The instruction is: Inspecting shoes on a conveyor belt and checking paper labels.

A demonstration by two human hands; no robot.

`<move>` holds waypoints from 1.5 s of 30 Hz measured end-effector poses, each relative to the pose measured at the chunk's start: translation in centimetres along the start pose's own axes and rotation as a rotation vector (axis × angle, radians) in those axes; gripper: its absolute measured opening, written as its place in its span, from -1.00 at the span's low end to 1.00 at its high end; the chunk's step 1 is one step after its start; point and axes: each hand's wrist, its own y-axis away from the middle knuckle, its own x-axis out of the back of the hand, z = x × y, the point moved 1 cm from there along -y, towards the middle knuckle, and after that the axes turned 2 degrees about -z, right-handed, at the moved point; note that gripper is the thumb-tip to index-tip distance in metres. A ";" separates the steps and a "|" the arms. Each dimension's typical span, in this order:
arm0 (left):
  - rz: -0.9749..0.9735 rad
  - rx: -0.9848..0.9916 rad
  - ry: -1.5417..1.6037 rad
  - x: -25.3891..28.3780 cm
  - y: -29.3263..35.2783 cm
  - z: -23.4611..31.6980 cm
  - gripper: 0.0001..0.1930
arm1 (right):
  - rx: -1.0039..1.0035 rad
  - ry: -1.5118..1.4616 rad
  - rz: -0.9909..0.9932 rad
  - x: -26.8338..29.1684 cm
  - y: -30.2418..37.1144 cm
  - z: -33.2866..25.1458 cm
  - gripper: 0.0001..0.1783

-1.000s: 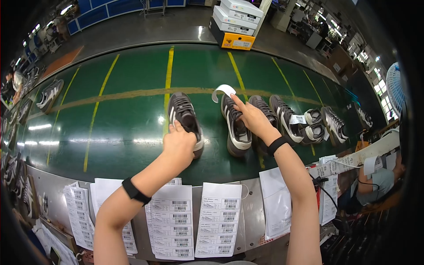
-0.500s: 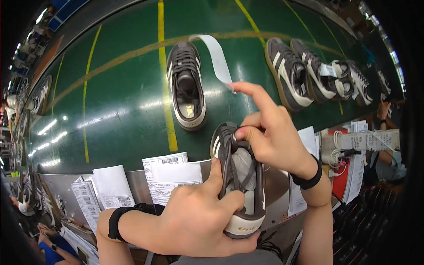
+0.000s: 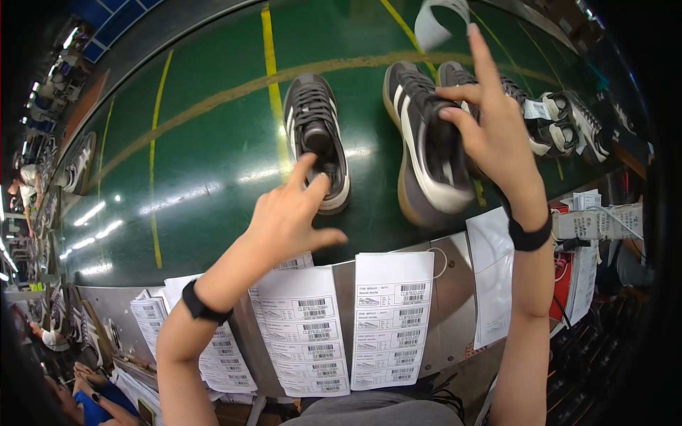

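Note:
A dark grey sneaker (image 3: 315, 106) with white stripes lies on the green table, toe away from me. My left hand (image 3: 288, 213) reaches over its heel opening with fingers spread, holding nothing; whether the fingertips touch the shoe I cannot tell. To the right, my right hand (image 3: 494, 128) pinches a matching sneaker (image 3: 419, 160) near its tongue, between thumb and bent fingers. That shoe's heel is smeared by motion. A curled white paper strip (image 3: 432, 27) clings to my raised right index fingertip. Black bands circle both wrists.
More sneakers (image 3: 584, 128) stand in a row on the right, some with white tags. Printed label sheets (image 3: 391, 319) hang along the table's near metal edge. Yellow lines cross the green table (image 3: 199, 234). Far left lies another sneaker (image 3: 79, 163); people sit beyond.
The sneaker both hands held near me has moved forward and right in my right hand. My left hand has let go and moved to the other sneaker. The paper strip has swung up and right.

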 end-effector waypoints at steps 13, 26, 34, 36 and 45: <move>0.079 -0.224 0.149 3.8 3.7 5.3 -0.71 | 0.192 -0.157 -0.377 -7.1 3.7 -5.8 0.00; -0.226 -0.336 0.222 9.5 7.8 9.0 -0.64 | -0.135 -0.640 -0.363 -6.3 6.0 -7.6 -0.14; -0.182 -0.296 0.287 8.9 7.2 8.6 -0.66 | -0.467 -0.883 -0.447 -7.2 5.2 -6.8 -0.12; -0.150 -0.296 0.319 8.8 7.5 8.3 -0.64 | -0.459 -0.892 -0.442 -7.0 5.3 -6.9 -0.09; -0.137 -0.177 0.076 6.4 1.4 9.9 -0.67 | 0.004 -0.437 -0.097 -1.1 5.3 -5.3 -0.51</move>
